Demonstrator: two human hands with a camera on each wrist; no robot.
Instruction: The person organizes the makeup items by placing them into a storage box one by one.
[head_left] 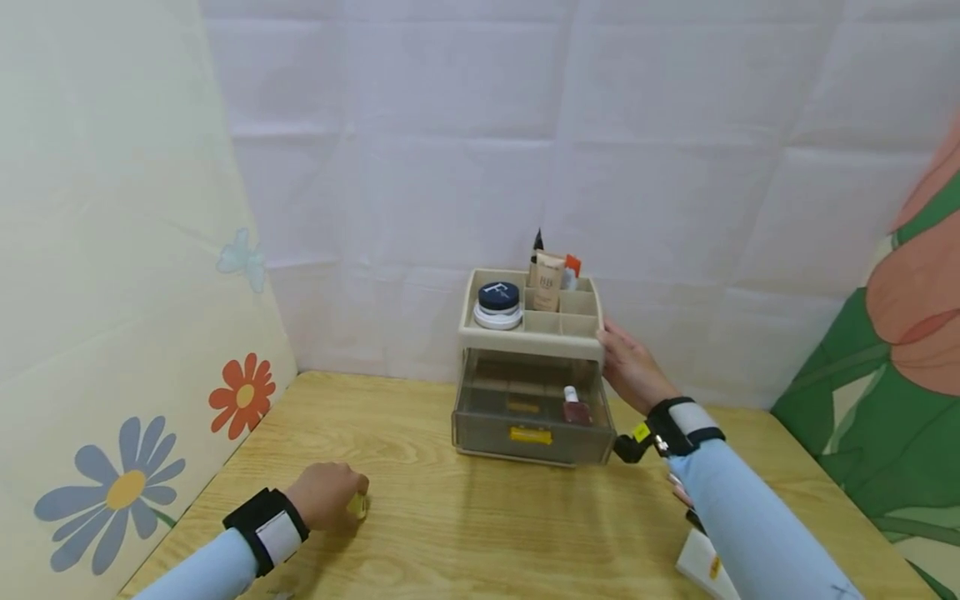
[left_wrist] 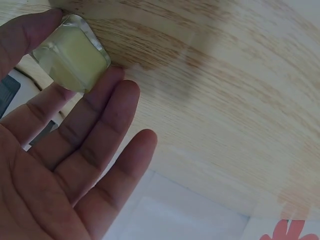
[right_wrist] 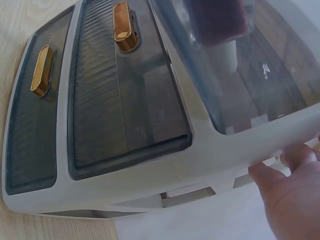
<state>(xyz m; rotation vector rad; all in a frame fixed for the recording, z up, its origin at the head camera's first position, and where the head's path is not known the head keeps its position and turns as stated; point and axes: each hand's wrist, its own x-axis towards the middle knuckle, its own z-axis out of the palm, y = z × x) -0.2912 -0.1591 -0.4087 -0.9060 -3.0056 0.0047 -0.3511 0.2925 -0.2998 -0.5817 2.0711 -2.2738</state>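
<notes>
In the left wrist view, my left hand (left_wrist: 85, 150) pinches a small pale yellow block in a clear plastic case (left_wrist: 75, 55) between thumb and fingers, its other fingers loosely spread. That hand (head_left: 326, 496) is low over the table's left side. My right hand (head_left: 633, 367) rests against the right side of a cream cosmetics organizer (head_left: 528, 342); in the right wrist view, fingertips (right_wrist: 265, 175) touch its side wall. One tinted drawer (head_left: 487, 429) with a gold handle is pulled out, holding a dark red nail polish bottle (head_left: 576, 408) with a white cap.
On the organizer's top stand a navy-lidded round jar (head_left: 498, 296), a beige BB tube (head_left: 548, 283) and an orange-capped item (head_left: 572, 271). Drawers with gold handles (right_wrist: 42, 70) are closed below. A white box (head_left: 705, 560) lies beside my right sleeve. A white cloth hangs behind.
</notes>
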